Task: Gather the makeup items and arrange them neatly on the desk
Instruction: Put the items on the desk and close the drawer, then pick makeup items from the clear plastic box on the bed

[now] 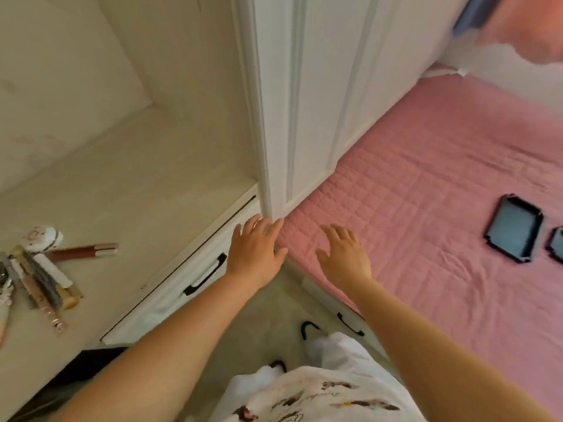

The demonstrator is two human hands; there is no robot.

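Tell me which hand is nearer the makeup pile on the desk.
Left. The left hand hovers by the desk's right edge, right of the makeup pile; the right hand is farther right, over the bed.

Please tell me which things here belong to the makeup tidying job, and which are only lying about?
For the job:
- cluster of makeup tubes and pens on the desk
- dark red lip tube beside them
- round white patterned item
- left hand and right hand, both holding nothing

Only lying about:
- larger dark device on the pink bed cover
- smaller device at the frame edge
- drawer handle
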